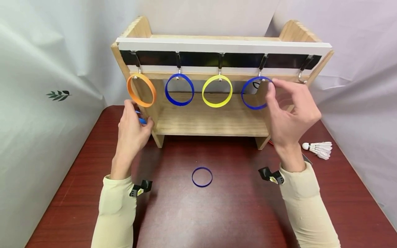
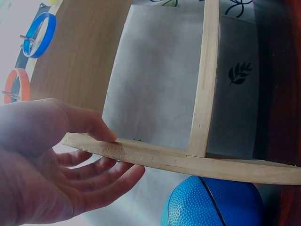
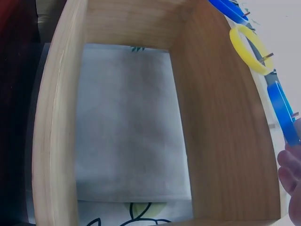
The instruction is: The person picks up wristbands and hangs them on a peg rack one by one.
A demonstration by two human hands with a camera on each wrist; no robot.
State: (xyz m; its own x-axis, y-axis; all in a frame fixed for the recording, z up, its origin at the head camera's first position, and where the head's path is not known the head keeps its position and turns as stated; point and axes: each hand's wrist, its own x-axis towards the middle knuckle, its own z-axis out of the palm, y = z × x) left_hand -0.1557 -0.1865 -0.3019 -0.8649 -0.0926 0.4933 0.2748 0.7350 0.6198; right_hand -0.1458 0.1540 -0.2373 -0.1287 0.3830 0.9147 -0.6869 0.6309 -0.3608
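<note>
My right hand (image 1: pixel 289 115) pinches the right rim of a blue ring (image 1: pixel 256 108) between thumb and finger, at the fourth hook from the left. In the right wrist view a hook tip pokes through that blue ring (image 3: pixel 281 110), with fingertips (image 3: pixel 289 165) just below. My left hand (image 1: pixel 133 132) holds the wooden shelf's left side panel (image 2: pixel 155 162), thumb on one side and fingers on the other. An orange ring (image 1: pixel 143 104), another blue ring (image 1: pixel 180 103) and a yellow ring (image 1: pixel 217 105) hang from the first three hooks.
The fifth hook (image 1: pixel 301 76) at the far right is bare. On the dark red table (image 1: pixel 173 213) lies a dark blue ring (image 1: pixel 202 186). A shuttlecock (image 1: pixel 319 149) lies right of the shelf. A blue textured ball (image 2: pixel 193 202) sits beyond the left panel.
</note>
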